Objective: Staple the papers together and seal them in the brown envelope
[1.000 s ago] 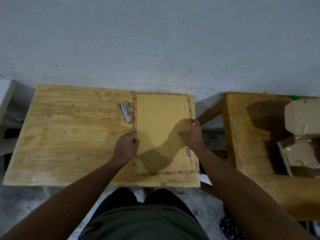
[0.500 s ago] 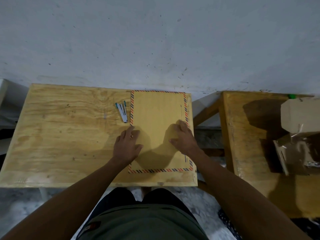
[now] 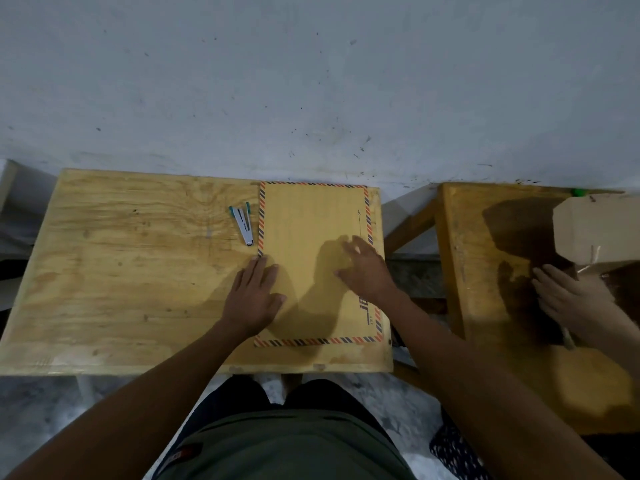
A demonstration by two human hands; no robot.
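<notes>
Against a grey wall, the pale plywood table (image 3: 138, 271) carries a flat brown striped-border envelope (image 3: 311, 237) at its right end — left hand (image 3: 254, 299) and right hand (image 3: 367, 271) lie on it, fingers straight. Just left sits a silver-and-teal stapler (image 3: 242, 221).

A second table (image 3: 485, 341) is standing at right, bearing a cardboard box (image 3: 595, 230); another person's hand (image 3: 571, 299) is touching it.

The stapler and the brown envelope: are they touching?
Apart. The head view shows a thin strip of bare wood between the stapler and the striped left edge of the brown envelope.
</notes>
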